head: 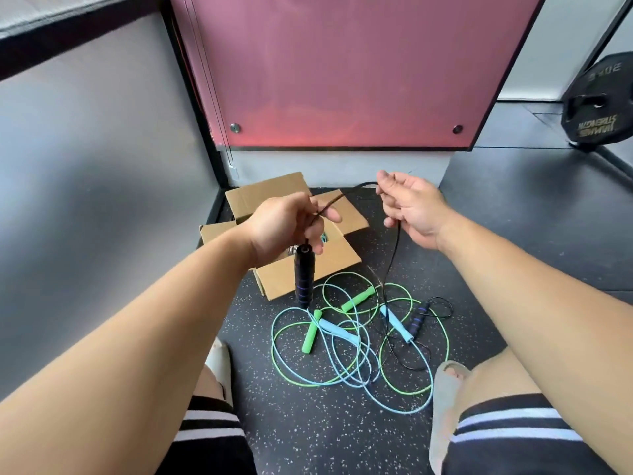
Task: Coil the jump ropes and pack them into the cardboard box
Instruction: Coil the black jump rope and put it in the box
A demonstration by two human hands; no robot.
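My left hand point(286, 228) pinches the black jump rope's cord just above one black handle with purple rings point(303, 279), which hangs down over the open cardboard box point(308, 272). The black cord point(394, 248) arcs across to my right hand point(411, 207), whose curled fingers hold it, then drops to the floor. Its other black handle point(416, 318) lies on the floor. A green jump rope point(356, 299) and a light blue jump rope point(334, 329) lie tangled in loose loops in front of the box.
The box sits in a corner between a grey wall point(102, 149) and a pink panel point(342, 70). A black weight plate point(597, 104) stands at the far right. My knees and grey slippers point(445, 399) flank the ropes on the speckled black floor point(513, 234).
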